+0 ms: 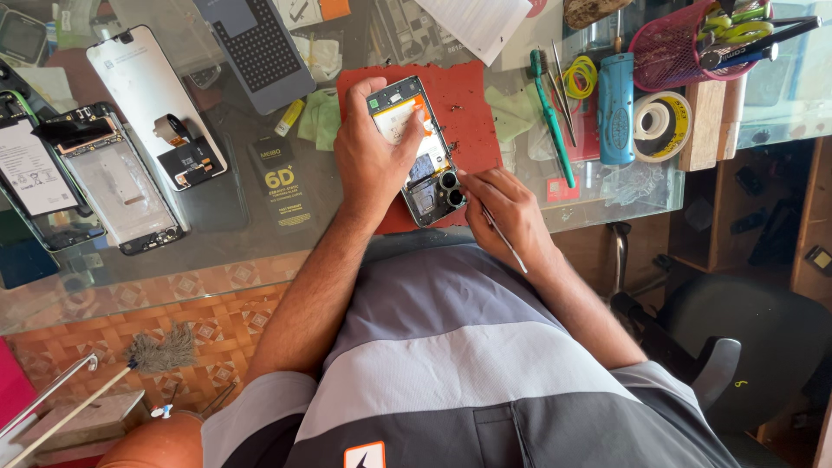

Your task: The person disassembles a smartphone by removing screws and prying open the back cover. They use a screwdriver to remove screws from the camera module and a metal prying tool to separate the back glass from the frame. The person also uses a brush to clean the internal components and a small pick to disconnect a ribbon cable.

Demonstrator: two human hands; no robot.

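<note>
An opened smartphone with its back cover off [418, 147] lies tilted on a red rectangular work mat [468, 95] on the glass tabletop [260, 251]. The left hand [371, 156] rests over its left edge, fingers curled round the frame and thumb pressed on the exposed interior. The right hand [507, 212] sits just beside the phone's lower right corner, fingertips pinched on thin metal tweezers [503, 236] whose tip meets the phone near the two round camera lenses [451, 189].
</note>
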